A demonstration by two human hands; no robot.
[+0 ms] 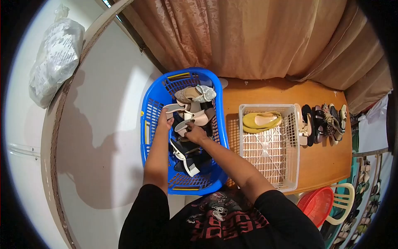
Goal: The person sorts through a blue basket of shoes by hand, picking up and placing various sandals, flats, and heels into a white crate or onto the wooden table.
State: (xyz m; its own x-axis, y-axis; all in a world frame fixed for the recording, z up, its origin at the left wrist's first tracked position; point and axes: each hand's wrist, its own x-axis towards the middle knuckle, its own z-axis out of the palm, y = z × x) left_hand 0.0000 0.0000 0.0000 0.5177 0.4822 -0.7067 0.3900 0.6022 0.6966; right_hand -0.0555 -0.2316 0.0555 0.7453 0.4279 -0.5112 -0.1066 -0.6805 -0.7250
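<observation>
Black sleeves (151, 207) frame a printed shirt front (219, 216) as two bare hands meet over a blue basket (222, 133) of footwear. Fingers of the left hand (165, 119) are closed on the near-left edge of a pale sandal (175, 108), whose sole runs roughly crosswise, away to their right. Fingers of the right hand (198, 133) grip a blush heeled sandal (201, 119) by its inner side; its long axis slants from lower left to upper right, the heel end pointing away beyond the knuckles. The two sandals lie close together, the blush one nearer the right hand and the pale one nearer the left.

Just beyond the fingers, glittery silver shoes (205, 93) sit at the far end of the basket. On the near side of the fingers, a white-strapped sandal (180, 154) rests among dark footwear.

Farther to the right of the fingers, a translucent crate (241, 153) stands on a wooden worktop (325, 162), yellow-green flats (261, 121) in its far part. Past it, a row of shoes (318, 124) lines the worktop. Brown curtains (265, 45) hang behind; a red basin (317, 205) is at lower right.
</observation>
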